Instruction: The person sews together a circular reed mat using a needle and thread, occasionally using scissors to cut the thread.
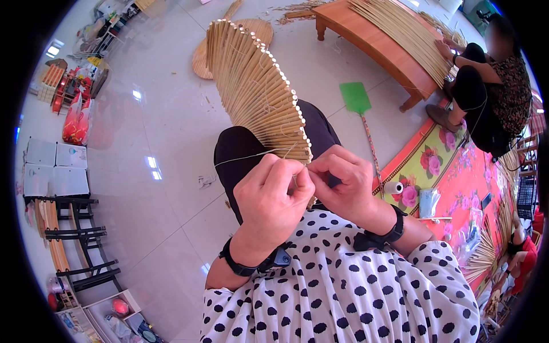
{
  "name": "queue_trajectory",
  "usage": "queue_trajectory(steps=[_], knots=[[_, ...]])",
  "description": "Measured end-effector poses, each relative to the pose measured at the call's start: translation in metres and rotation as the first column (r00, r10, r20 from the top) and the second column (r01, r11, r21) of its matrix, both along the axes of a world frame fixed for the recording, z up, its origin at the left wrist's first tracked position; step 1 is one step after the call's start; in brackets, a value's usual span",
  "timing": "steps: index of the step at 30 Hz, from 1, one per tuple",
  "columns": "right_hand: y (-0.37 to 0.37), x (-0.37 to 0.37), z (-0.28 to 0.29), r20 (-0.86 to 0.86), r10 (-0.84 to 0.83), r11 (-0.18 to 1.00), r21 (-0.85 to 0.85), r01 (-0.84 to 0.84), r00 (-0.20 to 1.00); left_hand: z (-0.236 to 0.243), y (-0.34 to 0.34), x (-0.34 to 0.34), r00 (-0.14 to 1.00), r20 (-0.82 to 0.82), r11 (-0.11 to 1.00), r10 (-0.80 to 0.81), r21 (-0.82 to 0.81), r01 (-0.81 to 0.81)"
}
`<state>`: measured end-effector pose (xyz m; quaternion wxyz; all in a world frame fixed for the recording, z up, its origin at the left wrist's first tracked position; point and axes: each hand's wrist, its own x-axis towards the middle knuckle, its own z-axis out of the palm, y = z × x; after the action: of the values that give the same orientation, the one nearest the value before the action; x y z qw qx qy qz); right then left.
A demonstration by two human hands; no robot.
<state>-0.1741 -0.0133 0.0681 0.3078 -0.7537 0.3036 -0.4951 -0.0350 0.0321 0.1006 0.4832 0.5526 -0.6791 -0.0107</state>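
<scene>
A curved mat of dry straw-coloured stalks point(251, 86), with pale cut ends along its right edge, stands across my dark-trousered knees. Its near end reaches my two hands. A thin pale thread point(240, 158) runs over my left knee to my left hand point(273, 187), whose fingers are closed in a pinch on it. Close beside it, my right hand point(343, 178) also pinches with thumb and forefinger at the mat's near end, apparently on the same thread. The fingertips partly hide the thread between them.
A green fly swatter point(355, 98) and a white thread spool point(393, 187) lie to the right, by a flowered mat point(432, 157). Beyond, a person point(497, 86) handles stalks on a low wooden table point(372, 34). A round woven board point(251, 31) lies ahead; folded black-framed racks point(80, 234) stand left.
</scene>
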Motion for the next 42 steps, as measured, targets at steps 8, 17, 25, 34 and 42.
queue_trajectory(steps=[8,17,25,34,42], knots=[[0.001,0.002,0.001,0.016,0.014,1.000,0.002,-0.014,1.000,0.000,0.001,0.002,1.000,-0.022,1.000,0.004,0.002,-0.004],[0.002,0.003,0.003,0.004,-0.011,1.000,0.002,0.011,1.000,0.002,0.005,0.003,0.980,-0.192,0.988,-0.058,0.127,0.083],[0.004,0.003,0.002,0.005,0.013,1.000,0.002,-0.013,1.000,0.002,0.006,0.006,0.912,-0.403,0.952,-0.075,0.243,0.186],[-0.001,-0.002,0.009,0.076,0.037,0.998,0.041,-0.040,0.996,-0.004,0.010,0.019,0.676,-0.733,0.750,-0.072,0.407,0.521],[0.000,-0.006,0.010,-0.023,0.101,0.988,0.115,-0.098,0.995,0.001,0.010,0.018,0.587,-0.810,0.649,-0.015,0.438,0.622]])
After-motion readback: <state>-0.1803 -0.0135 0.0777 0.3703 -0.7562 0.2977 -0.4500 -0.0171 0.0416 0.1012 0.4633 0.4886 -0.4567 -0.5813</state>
